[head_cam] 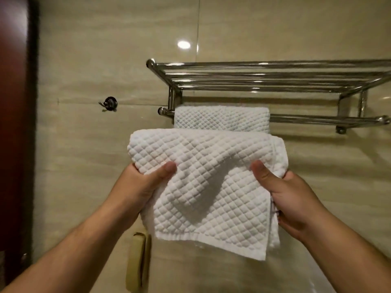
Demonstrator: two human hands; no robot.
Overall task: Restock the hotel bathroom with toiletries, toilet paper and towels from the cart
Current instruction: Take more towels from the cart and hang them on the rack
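Holding a folded white waffle towel [208, 187] up in front of the chrome towel rack [275, 81] — left hand [146, 185] and right hand [289, 197] each pinching a side edge, thumbs on top. 2nd towel [221, 119] hangs on the rack's lower bar, just behind. Wall hook [109, 102] off to the left, beige tile wall [105, 49] w/ glare.
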